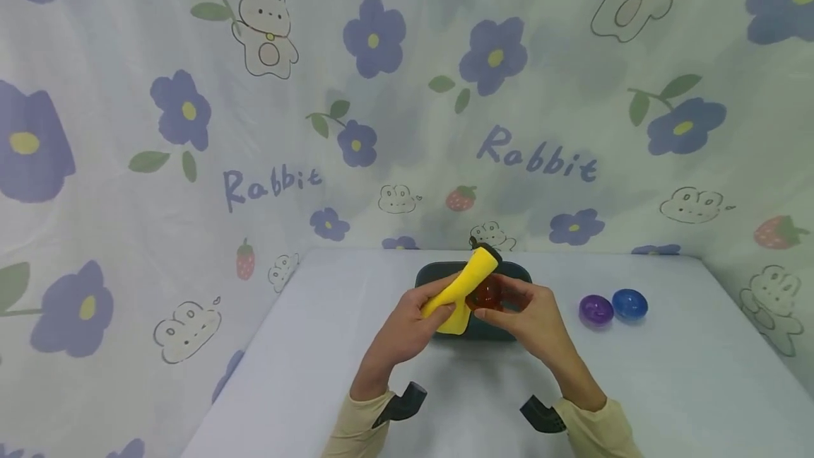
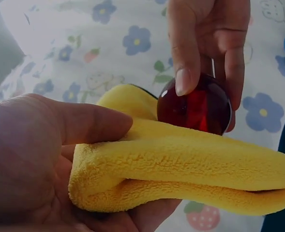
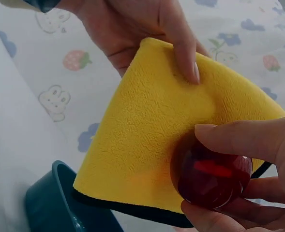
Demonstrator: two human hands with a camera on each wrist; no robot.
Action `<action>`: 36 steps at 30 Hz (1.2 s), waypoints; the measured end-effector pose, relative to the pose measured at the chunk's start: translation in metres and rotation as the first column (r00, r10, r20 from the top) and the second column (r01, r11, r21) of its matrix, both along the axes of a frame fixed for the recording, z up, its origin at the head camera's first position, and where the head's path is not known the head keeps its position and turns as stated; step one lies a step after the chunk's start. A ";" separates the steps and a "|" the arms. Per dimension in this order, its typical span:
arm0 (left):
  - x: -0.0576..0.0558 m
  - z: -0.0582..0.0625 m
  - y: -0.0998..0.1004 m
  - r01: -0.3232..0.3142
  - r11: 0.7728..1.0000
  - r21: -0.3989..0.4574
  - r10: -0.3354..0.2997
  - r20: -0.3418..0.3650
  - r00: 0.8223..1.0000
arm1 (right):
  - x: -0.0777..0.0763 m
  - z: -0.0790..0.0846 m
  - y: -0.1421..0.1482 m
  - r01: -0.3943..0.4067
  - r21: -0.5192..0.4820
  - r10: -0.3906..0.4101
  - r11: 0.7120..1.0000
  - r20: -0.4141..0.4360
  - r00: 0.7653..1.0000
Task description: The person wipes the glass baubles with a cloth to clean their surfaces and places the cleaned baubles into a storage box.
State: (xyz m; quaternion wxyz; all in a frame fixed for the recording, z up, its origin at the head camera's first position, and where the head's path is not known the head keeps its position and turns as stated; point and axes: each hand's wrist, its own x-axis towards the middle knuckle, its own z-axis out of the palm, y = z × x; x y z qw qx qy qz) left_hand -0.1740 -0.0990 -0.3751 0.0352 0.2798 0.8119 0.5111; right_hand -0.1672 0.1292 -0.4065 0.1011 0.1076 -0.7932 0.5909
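Observation:
My left hand (image 1: 407, 327) grips a folded yellow cloth (image 1: 461, 285) with a dark edge, the thumb lying on top of it. In the right wrist view the fuzzy yellow cloth (image 3: 142, 125) hangs spread from that hand. My right hand (image 1: 531, 316) pinches a round, see-through red piece (image 2: 193, 106), glossy and about palm-sized. Its thumb lies on one side and the fingers on the other. The red piece (image 3: 212, 176) overlaps the cloth in the right wrist view. Both hands are held over the near part of a dark green tub (image 1: 439, 272).
To the right on the white table (image 1: 699, 373) stand a purple see-through round piece (image 1: 596, 310) and a blue one (image 1: 630, 304), side by side. The tub (image 3: 43, 198) has raised walls. A flower-and-rabbit curtain (image 1: 413, 104) hangs behind the table.

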 end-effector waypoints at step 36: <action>0.000 -0.001 0.001 -0.089 0.952 -0.293 0.048 -0.146 0.988 | 0.004 0.000 -0.010 -0.030 -0.077 0.026 0.997 -0.056 0.998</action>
